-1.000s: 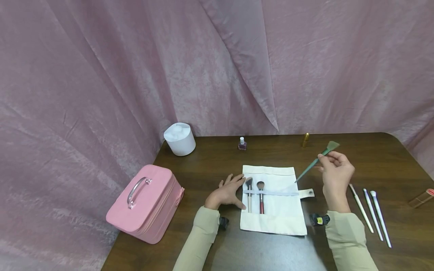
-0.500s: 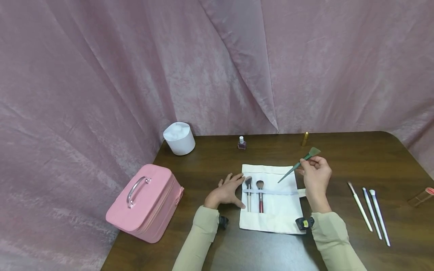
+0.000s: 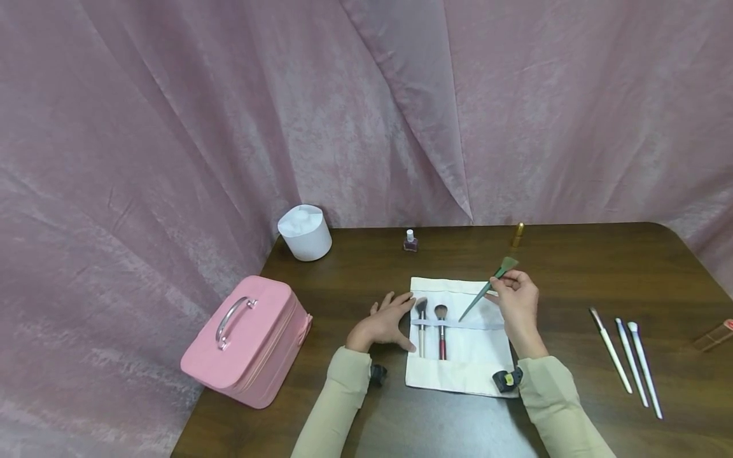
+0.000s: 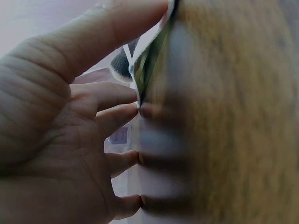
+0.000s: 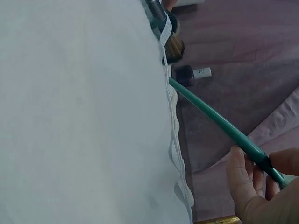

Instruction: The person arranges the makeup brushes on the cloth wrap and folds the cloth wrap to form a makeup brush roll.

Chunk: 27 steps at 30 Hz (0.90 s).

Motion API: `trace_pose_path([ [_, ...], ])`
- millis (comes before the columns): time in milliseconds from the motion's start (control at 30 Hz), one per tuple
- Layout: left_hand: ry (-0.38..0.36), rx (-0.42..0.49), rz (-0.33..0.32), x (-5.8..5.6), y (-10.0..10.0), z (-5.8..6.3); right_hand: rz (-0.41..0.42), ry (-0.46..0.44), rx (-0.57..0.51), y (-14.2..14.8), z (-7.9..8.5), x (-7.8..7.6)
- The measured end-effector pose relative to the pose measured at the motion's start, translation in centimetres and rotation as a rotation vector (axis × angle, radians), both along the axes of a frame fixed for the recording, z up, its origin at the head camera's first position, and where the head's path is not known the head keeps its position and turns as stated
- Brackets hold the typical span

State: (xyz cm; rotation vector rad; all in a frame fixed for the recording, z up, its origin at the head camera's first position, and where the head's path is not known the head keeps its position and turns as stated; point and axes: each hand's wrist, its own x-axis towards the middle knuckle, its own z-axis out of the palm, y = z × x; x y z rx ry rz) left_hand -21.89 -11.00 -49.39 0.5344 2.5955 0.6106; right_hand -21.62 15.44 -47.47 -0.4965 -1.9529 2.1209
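Note:
A white cloth brush roll (image 3: 469, 375) lies unrolled on the table. Near its left side, two makeup brushes sit under its elastic band: one with a pale handle (image 3: 422, 343), one with a red handle (image 3: 442, 348). My left hand (image 3: 380, 324) rests at the roll's left edge, fingers spread and fingertips on the border. Between thumb and fingers, my right hand (image 3: 518, 308) pinches a green makeup brush (image 3: 480, 297) near its bristle end. The handle slants down left, its tip right at the elastic band (image 5: 169, 116) in the right wrist view.
To the right lie three slim white-handled brushes (image 3: 611, 353) and a lipstick tube (image 3: 712, 337). A gold tube (image 3: 518, 234) and a nail polish bottle (image 3: 410, 243) stand along the back. A pink case (image 3: 246, 343) and a white tissue roll (image 3: 306, 238) occupy the left.
My right hand has carried the green brush leftward over the roll, bringing its handle tip from the roll's right edge to the band beside the red-handled brush. My left hand stays put.

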Motion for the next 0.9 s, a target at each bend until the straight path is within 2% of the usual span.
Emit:
trace_pose_path([
  [500, -0.011, 0.011, 0.01, 0.07, 0.2, 0.22, 0.173, -0.135, 0.005, -0.03, -0.34, -0.1],
  [900, -0.008, 0.001, 0.019, 0.22, 0.2, 0.22, 0.295, -0.12, 0.064, -0.63, -0.74, 0.01],
])
